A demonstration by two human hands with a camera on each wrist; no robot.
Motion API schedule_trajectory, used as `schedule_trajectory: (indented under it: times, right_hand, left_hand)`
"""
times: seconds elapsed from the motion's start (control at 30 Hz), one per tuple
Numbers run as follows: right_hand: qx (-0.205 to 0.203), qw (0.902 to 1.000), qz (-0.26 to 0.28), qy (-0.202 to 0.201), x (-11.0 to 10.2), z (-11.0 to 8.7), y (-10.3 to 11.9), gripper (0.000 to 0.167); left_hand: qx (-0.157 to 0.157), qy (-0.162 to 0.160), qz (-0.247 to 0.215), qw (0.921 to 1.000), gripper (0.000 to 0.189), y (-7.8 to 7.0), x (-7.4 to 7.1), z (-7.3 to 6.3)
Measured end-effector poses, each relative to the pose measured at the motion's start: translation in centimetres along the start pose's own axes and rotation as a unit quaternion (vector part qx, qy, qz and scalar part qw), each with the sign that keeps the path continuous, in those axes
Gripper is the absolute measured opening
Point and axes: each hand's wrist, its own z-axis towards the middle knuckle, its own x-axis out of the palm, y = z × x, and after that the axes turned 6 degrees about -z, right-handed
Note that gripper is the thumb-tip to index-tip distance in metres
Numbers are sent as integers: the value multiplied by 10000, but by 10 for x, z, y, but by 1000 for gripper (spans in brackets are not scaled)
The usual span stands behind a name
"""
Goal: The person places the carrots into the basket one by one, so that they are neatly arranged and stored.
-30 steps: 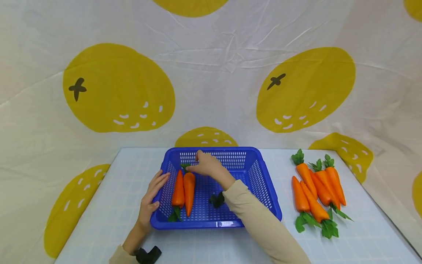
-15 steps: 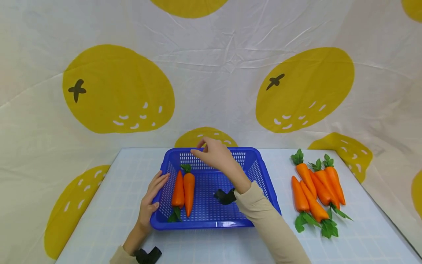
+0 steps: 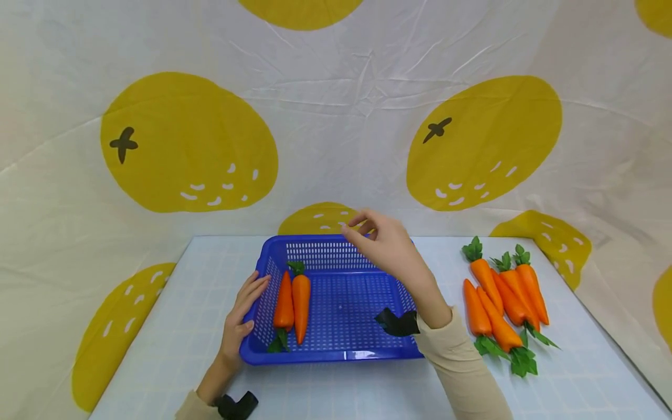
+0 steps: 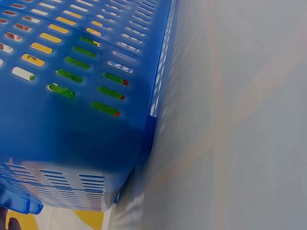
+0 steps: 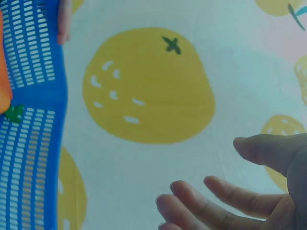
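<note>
A blue perforated plastic basket (image 3: 346, 354) stands on the table. Two orange carrots lie side by side at its left: one carrot (image 3: 283, 303) has its leaves toward the front, the other carrot (image 3: 301, 306) has them toward the back. My left hand (image 3: 238, 321) rests against the basket's left side, its fingers fairly straight along the rim. Above the basket's back right part, my right hand (image 3: 388, 242) hovers with nothing in it; its thumb and loosely bent fingers stand apart in the right wrist view. The left wrist view shows the basket wall (image 4: 72, 124) but not that hand's fingers.
Several carrots (image 3: 504, 303) with green leaves lie in a group on the table to the right of the basket. A pale checked cloth (image 3: 173, 326) covers the table. Behind it hangs a white curtain (image 3: 336, 134) printed with yellow fruit.
My right hand has left the leaves of the right-hand carrot, risen and moved to the right, away from the two carrots. The left hand and the basket have stayed in place.
</note>
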Motion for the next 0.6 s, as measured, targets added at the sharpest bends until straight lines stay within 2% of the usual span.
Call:
schedule_trajectory:
  times: [0.13,0.27,0.43,0.6]
  right_hand:
    - [-9,9995,107,-283,-15,-15,-15,23]
    - [214,9979,162,-588,-30,-31,-37,23]
    - [466,9938,-117,-1007,-46,-49,-66,28]
    - [974,9882,-416,-1105,-61,-63,-98,38]
  left_hand:
    - [-27,15,-14,10000,56,0,0,1]
    - [-36,25,0,10000,56,1,0,1]
    - [-44,14,-10,10000,56,1,0,1]
    - [-81,15,-29,10000,56,0,1,1]
